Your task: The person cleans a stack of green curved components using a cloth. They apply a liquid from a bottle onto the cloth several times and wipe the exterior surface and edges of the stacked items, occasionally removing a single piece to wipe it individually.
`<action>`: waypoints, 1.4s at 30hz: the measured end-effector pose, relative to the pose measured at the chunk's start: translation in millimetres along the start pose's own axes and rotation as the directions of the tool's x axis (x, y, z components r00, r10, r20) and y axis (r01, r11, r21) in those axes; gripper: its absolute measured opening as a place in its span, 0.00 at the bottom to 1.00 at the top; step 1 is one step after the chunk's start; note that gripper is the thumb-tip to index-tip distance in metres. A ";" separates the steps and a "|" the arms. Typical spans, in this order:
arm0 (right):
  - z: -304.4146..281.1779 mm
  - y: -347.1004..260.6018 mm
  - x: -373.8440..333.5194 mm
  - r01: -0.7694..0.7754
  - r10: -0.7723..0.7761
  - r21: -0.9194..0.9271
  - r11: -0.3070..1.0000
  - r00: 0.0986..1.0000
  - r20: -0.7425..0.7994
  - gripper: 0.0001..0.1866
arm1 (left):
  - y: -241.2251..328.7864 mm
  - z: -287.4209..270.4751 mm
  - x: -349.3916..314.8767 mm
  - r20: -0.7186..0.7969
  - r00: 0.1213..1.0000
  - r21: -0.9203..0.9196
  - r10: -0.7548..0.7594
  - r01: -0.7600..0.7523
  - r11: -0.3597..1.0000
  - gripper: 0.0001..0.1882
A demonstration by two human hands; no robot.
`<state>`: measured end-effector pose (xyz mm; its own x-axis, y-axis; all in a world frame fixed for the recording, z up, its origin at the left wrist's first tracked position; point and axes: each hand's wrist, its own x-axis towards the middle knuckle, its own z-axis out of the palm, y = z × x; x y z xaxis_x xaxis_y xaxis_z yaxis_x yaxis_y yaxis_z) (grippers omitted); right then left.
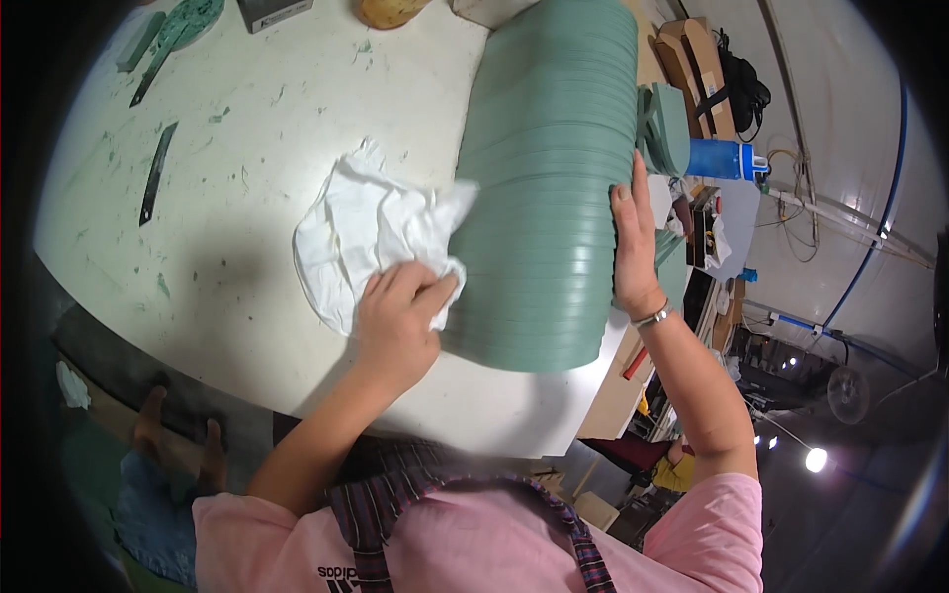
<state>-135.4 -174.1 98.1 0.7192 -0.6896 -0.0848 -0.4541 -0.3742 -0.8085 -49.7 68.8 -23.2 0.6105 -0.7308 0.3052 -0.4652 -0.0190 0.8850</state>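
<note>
Lying across the white table (247, 89), a long green ribbed stack (549, 188) of thin discs or rings is being wiped along its side. The stack stretches from the near table edge away toward the far end, and its ridged face takes up the middle of the view. It is judged that the wiping goes best when the stack is kept from rolling or fanning apart, so steady pressure from both sides is called for.

A crumpled white cloth (366, 227) is spread on the table just left of the stack, with one corner pressed against the green ribs. The cloth is gripped by the left hand (400, 316), whose fingers are curled closed around a bunched fold, thumb toward the stack. Strokes along the grooves rather than across them would likely lift more residue, and a fresh fold should be turned out once that corner is soiled.

The right hand (633, 247) is laid flat against the far side of the stack, fingers straight and open, nothing grasped; a bracelet is worn at the wrist. It serves as a brace.

Green flecks and smears are scattered over the table, and a dark blade (156, 173) lies well apart at the left.
</note>
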 end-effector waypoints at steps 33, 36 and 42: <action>8.3 16.5 -103.2 0.670 -0.657 -0.519 0.531 0.712 0.247 0.55 | 34.1 18.3 -34.5 -0.178 0.982 -0.228 0.067 -0.107 0.968 0.23; 6.6 15.9 -102.6 0.672 -0.659 -0.526 0.521 0.709 0.253 0.55 | 30.6 14.8 -47.5 -0.115 0.993 -0.141 -0.003 -0.014 0.990 0.22; 7.5 16.1 -103.9 0.666 -0.649 -0.524 0.531 0.717 0.255 0.55 | 57.2 12.8 -63.2 -0.193 0.978 -0.181 0.081 -0.117 0.977 0.24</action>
<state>-213.5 -103.9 89.5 0.9443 -0.0939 0.3154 -0.0376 -0.9829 -0.1802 -123.1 105.1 3.6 0.6831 -0.5844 0.4380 -0.4094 0.1902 0.8923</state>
